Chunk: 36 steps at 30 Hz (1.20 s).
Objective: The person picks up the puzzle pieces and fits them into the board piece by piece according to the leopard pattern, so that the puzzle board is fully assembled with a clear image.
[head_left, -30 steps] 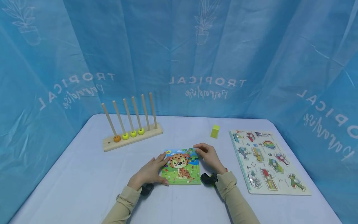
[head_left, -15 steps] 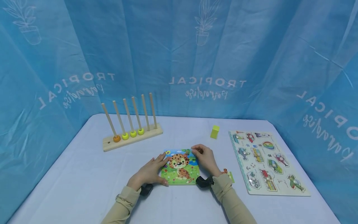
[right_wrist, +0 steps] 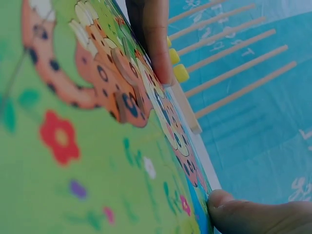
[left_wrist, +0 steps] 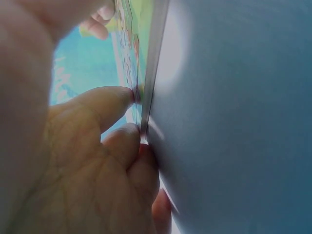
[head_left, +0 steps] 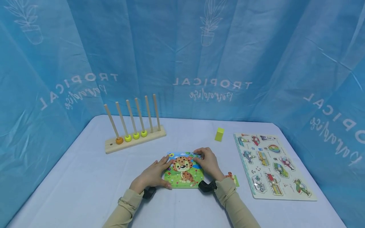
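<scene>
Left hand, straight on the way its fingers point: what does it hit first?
The leopard puzzle, most likely: in the head view, the left hand has its fingertips at the puzzle's left edge. Height is hard to judge, so it might slide over the face rather than push the edge.

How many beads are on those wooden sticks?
4. From the left in the head view: an orange bead on the first stick, a yellow bead on the second, another yellow bead on the third, a last yellow bead on the fourth. None looks hidden.
</scene>
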Motion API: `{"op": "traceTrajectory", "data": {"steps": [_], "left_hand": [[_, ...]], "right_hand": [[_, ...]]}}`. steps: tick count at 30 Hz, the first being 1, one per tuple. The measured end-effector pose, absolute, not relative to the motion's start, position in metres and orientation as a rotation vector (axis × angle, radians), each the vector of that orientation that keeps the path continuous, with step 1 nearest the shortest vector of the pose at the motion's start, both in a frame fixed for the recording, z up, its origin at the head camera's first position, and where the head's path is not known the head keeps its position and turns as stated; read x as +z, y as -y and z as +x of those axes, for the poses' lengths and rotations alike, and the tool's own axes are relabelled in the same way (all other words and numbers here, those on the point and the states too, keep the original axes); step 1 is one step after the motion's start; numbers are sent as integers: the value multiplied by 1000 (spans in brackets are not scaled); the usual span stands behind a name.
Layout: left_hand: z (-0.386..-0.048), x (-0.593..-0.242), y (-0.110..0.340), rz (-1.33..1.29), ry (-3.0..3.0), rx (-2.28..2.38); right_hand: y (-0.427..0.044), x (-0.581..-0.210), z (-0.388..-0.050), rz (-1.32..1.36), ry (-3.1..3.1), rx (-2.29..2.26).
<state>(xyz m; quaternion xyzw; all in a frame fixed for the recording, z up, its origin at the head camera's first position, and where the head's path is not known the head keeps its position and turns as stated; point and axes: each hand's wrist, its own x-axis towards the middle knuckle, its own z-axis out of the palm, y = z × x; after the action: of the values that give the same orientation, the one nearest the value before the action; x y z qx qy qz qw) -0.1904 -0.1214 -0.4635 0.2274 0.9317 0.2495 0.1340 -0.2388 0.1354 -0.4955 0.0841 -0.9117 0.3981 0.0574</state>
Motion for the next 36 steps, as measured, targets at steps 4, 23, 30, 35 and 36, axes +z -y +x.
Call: {"op": "traceTrajectory", "data": {"steps": [4,23,30,35,36], "left_hand": [[-191,-463,120,670,-2703,715],[-194,-471,115,660,-2700,710],[-191,-468,120,653,-2697,713],[-191,-466,122,639,-2703,726],[-191,-465,121,642,-2704,726]], "right_hand": [[-135,-493,-238,229,2761,1207],[-223,-472,-216,136,2798,1540],[-263,-468,-176,152,2956,1371],[-275,-466,-160,299,3018,1320],[-275,-465,-159,328,3025,1309]]}}
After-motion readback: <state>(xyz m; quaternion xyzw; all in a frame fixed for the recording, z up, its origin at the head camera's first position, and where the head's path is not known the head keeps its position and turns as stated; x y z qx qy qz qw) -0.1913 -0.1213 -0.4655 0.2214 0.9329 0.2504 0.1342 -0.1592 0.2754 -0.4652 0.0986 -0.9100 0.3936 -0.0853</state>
